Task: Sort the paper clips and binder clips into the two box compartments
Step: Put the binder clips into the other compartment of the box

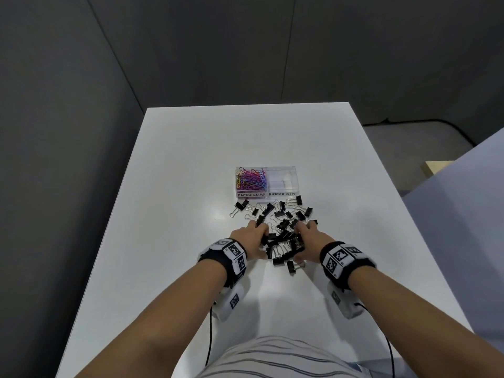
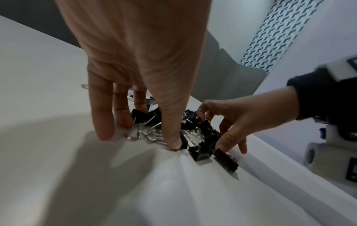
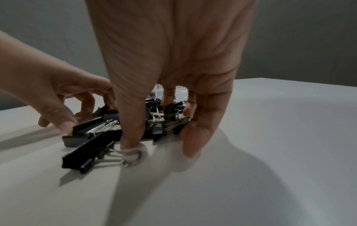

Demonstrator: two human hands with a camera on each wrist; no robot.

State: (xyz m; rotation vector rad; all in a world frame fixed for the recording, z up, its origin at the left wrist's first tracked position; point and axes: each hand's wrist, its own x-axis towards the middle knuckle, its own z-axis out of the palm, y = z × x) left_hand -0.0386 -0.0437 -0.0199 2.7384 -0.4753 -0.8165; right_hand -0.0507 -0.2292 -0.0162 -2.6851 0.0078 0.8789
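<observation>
binder clips [image 1: 282, 241] heaped between left hand [image 1: 249, 240], right hand [image 1: 311, 241], both cupping

Binder clips [image 1: 281, 227] lie before the box [image 1: 283, 170], between both hands.

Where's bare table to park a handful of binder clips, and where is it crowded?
Bare table lies left of the box, beyond it, and right toward the edge. The binder compartment looks empty. Crowded: binder clips fill the strip between the box and both hands, left hand and right hand.
</observation>
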